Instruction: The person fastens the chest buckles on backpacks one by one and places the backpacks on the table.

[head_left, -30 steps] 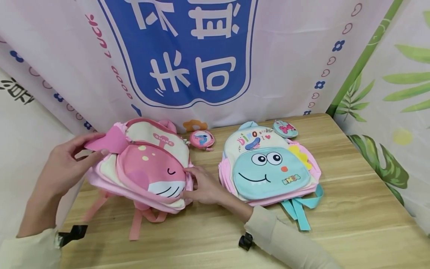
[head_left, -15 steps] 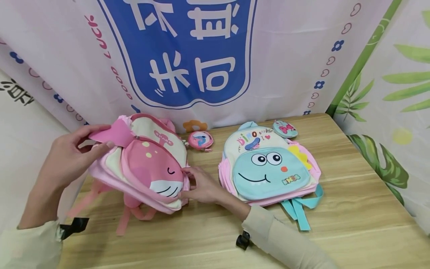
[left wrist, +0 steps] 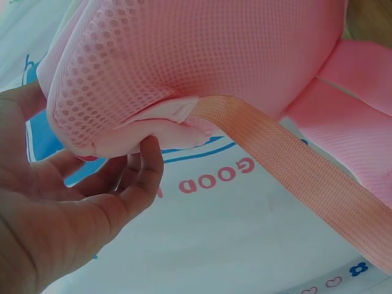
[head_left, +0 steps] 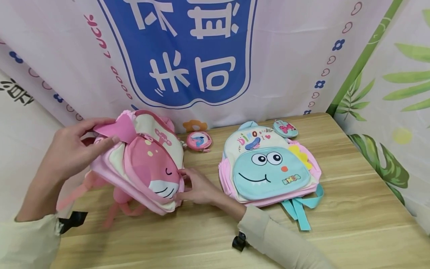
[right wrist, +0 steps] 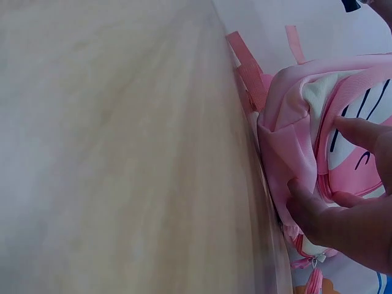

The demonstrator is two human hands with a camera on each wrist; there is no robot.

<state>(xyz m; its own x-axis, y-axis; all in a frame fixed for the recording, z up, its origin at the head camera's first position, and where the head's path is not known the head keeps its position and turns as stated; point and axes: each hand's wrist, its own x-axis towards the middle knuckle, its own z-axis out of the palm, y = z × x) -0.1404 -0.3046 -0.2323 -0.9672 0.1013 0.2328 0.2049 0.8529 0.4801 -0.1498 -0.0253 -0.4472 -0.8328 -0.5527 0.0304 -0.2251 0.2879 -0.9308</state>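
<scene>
A pink and cream backpack [head_left: 152,158] with a whale face and a 3D tail fin stands tilted at the left of the table. My left hand [head_left: 72,151] grips its left side by the tail fin; in the left wrist view the fingers curl under the pink mesh [left wrist: 184,58] beside an orange-pink strap [left wrist: 275,159]. My right hand [head_left: 199,188] holds the lower right side, thumb near the printed mouth and fingers along the side panel [right wrist: 291,147]. A round pink pouch [head_left: 199,141] hangs off the backpack's right edge and lies on the table.
A light blue and cream dinosaur backpack [head_left: 272,170] lies to the right, with a round teal pouch [head_left: 285,129] and teal straps [head_left: 302,213]. The wooden table [head_left: 356,209] meets a printed curtain [head_left: 285,56] at the back. Leaf-patterned cloth [head_left: 399,97] hangs on the right.
Both hands have shifted the pink backpack slightly left and turned it, with its left side raised. Its straps swing left and the round pink pouch slides a little left. The dinosaur backpack stays put.
</scene>
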